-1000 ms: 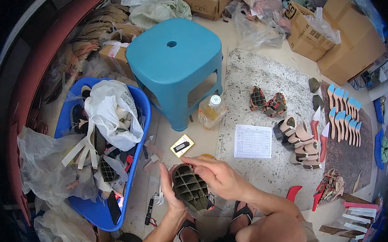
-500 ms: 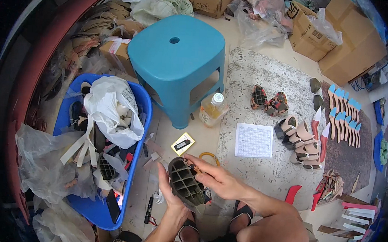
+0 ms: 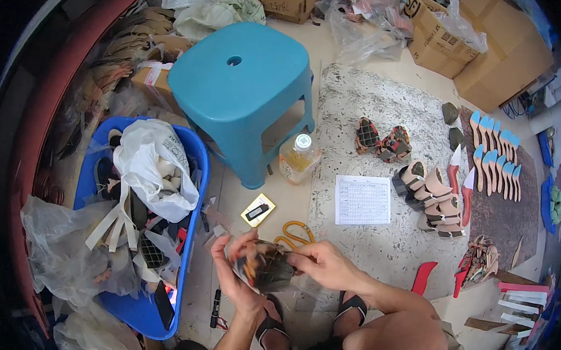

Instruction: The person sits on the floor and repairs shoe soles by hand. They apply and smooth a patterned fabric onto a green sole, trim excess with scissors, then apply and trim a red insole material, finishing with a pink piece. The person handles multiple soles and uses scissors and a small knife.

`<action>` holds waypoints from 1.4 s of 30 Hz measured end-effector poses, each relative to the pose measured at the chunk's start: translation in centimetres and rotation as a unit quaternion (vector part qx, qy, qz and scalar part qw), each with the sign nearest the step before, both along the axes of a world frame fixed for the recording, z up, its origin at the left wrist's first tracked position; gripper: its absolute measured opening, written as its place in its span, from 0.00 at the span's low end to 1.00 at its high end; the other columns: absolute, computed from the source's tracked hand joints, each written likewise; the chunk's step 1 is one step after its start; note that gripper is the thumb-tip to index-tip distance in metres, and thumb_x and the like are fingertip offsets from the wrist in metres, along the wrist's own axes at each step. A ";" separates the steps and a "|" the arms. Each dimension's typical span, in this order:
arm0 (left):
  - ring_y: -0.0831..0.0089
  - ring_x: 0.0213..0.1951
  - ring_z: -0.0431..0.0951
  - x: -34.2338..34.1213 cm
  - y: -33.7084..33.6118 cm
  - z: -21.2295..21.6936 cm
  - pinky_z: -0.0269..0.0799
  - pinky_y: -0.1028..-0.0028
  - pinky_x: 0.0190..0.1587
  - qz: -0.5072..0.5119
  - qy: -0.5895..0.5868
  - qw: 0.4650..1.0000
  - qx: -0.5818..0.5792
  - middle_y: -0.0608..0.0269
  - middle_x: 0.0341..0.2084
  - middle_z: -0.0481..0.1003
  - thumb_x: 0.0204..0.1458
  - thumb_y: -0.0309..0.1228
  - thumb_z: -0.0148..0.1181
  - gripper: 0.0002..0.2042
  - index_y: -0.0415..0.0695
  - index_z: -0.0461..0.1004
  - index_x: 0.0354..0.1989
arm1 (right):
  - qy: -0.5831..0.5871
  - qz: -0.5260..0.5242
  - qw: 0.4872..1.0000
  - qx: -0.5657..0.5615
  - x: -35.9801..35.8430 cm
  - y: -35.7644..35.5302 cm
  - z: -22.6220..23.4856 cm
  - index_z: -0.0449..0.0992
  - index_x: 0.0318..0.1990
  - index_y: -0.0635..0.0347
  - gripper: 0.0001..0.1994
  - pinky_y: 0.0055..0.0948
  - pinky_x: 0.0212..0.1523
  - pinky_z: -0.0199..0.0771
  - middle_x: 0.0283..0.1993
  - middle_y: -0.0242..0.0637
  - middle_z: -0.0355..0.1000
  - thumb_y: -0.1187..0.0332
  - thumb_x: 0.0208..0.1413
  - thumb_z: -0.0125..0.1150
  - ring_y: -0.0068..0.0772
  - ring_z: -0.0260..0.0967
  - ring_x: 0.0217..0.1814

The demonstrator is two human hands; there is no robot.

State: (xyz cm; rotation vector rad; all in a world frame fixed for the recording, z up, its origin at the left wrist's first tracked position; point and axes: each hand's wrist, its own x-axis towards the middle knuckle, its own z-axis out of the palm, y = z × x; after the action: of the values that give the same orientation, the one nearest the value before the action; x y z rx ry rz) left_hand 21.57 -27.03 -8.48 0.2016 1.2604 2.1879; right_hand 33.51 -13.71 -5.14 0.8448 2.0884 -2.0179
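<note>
A blue-green stool point(image 3: 235, 84) is placed beside a blue tub point(image 3: 129, 314), in which a crumpled white plastic bag point(image 3: 157, 166) is heaped. A bottle point(image 3: 299, 160) of yellowish liquid is set near the stool. Cardboard boxes point(image 3: 508, 57) are placed at upper right; a green bundle point(image 3: 556, 208), possibly cloth, is poorly shown near the rim.

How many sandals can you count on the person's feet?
2: the left sandal on the left foot, the right sandal on the right foot. Both are partly hidden.

Left fingers point(image 3: 220, 259), right fingers point(image 3: 303, 260) hold blurred dark piece point(image 3: 270, 270); blue stool point(image 3: 244, 85) beyond, bottle point(image 3: 299, 160) just beside.
</note>
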 end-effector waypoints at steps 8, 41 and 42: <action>0.64 0.57 0.71 -2.2 -0.6 0.7 0.60 0.67 0.63 -0.317 -0.131 0.930 -0.130 0.48 0.55 0.72 0.64 0.60 0.28 0.39 0.32 0.70 0.57 | 0.311 0.020 0.848 0.430 -0.1 1.8 0.2 0.79 0.37 0.59 0.10 0.33 0.36 0.69 0.34 0.33 0.73 0.69 0.45 0.70 0.37 0.68 0.36; 0.70 0.27 0.79 0.0 1.1 0.1 0.77 0.71 0.31 -0.123 -0.367 0.895 -0.222 0.61 0.27 0.78 0.60 0.52 0.49 0.22 0.43 0.75 0.33 | 0.098 0.010 0.992 -0.073 0.5 0.6 -3.7 0.75 0.50 0.64 0.16 0.25 0.41 0.67 0.38 0.33 0.75 0.61 0.66 0.51 0.19 0.65 0.38; 0.71 0.27 0.79 0.1 1.0 0.3 0.77 0.72 0.31 -0.131 -0.346 0.900 -0.228 0.61 0.27 0.78 0.60 0.52 0.49 0.22 0.43 0.75 0.33 | 0.079 0.033 0.996 -0.026 0.6 1.0 -3.2 0.76 0.46 0.65 0.15 0.26 0.36 0.67 0.33 0.34 0.76 0.62 0.66 0.52 0.19 0.64 0.33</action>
State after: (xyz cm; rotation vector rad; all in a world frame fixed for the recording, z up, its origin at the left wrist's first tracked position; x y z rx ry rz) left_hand 21.65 -26.00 -8.22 -0.5265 1.1836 1.4633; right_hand 34.09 -12.70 -8.29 0.6186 2.1029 -2.1590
